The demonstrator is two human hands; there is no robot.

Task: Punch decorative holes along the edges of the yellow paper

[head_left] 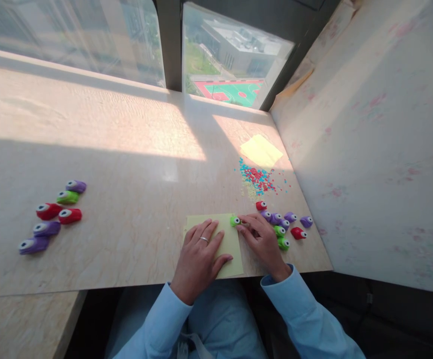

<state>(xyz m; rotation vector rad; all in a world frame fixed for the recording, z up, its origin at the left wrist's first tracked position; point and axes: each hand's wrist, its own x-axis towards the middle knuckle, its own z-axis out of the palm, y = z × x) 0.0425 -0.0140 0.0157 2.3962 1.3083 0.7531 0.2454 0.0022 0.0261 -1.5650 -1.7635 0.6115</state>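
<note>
A sheet of pale yellow paper [233, 257] lies at the table's front edge. My left hand [199, 254] rests flat on it, fingers spread, a ring on one finger. At the sheet's upper right edge sits a small green craft paper punch [234, 221], gripped by the fingertips of my right hand [260, 237]. Whether the paper's edge is inside the punch's slot I cannot tell. Close to the right of that hand are several more punches in purple, green and red, among them a red punch [298, 233] and a purple punch [306, 222].
Punched paper bits [257, 179] in red, blue and yellow are scattered beyond my right hand, beside another yellow paper [261, 150]. Several punches, including a red punch [70, 216], stand at the far left. A flowered wall [380, 164] bounds the table's right side; windows line the back.
</note>
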